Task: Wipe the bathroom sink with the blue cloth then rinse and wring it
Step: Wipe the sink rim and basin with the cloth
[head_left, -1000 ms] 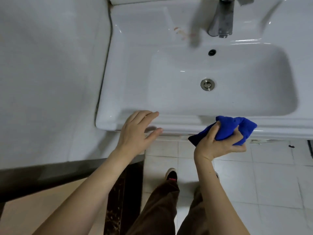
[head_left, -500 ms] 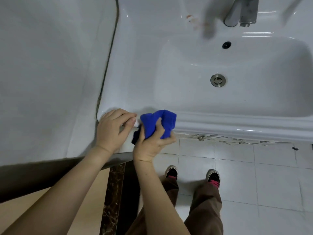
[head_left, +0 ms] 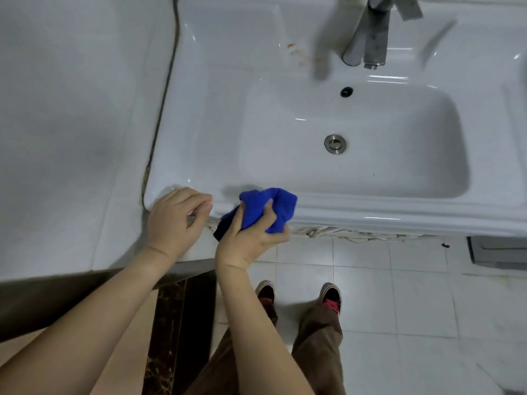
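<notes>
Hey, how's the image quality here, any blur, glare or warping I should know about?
Head view: wide-angle warping bows the sink edges; the faucet is motion-smeared; bright glare streaks sit on the glazed rim; the blue cloth and both hands look fairly sharp.

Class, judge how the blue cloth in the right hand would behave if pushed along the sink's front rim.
The blue cloth is probably floppy: it bunches in the right hand and a corner droops. It likely glides easily, since the sink rim looks glossy.
</notes>
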The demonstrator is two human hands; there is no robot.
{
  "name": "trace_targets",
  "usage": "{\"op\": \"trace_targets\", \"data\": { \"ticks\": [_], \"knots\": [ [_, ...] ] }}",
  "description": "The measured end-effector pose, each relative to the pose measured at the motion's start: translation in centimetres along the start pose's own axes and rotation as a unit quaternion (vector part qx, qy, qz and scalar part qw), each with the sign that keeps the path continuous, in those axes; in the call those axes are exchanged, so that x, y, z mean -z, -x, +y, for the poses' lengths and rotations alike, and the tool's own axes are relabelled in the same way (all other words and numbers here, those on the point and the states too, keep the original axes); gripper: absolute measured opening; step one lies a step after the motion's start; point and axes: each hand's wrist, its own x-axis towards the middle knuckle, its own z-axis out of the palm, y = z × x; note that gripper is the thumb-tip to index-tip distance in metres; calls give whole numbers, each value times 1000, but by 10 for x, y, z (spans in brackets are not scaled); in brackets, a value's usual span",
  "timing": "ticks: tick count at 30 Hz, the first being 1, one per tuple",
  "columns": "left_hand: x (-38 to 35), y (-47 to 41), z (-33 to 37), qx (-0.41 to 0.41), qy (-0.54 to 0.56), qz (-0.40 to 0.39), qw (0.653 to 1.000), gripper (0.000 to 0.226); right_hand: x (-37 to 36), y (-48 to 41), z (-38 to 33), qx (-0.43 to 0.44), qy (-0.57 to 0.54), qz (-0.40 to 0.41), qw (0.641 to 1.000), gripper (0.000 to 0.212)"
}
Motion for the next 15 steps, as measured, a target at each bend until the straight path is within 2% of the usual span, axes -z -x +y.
{"op": "trace_targets", "data": {
  "ticks": [3,5,8,11,15],
  "knots": [
    [3,0,0,12,3,-15,1000,37,7,3,-2,11,13,-36,999,47],
    [4,0,1,18,11,-22,1000,39,29,-21,7,21,0,-30,999,46],
    [4,0,2,18,20,-32,999,40,74,-84,22,-53,-26,59,997,44],
    [6,0,2,22,19,-43,999,41,132,-160,40,-72,11,131,989,46],
    [10,-2,6,24,16,-52,998,43,194,-226,51,-119,78,137,980,47]
  ]
}}
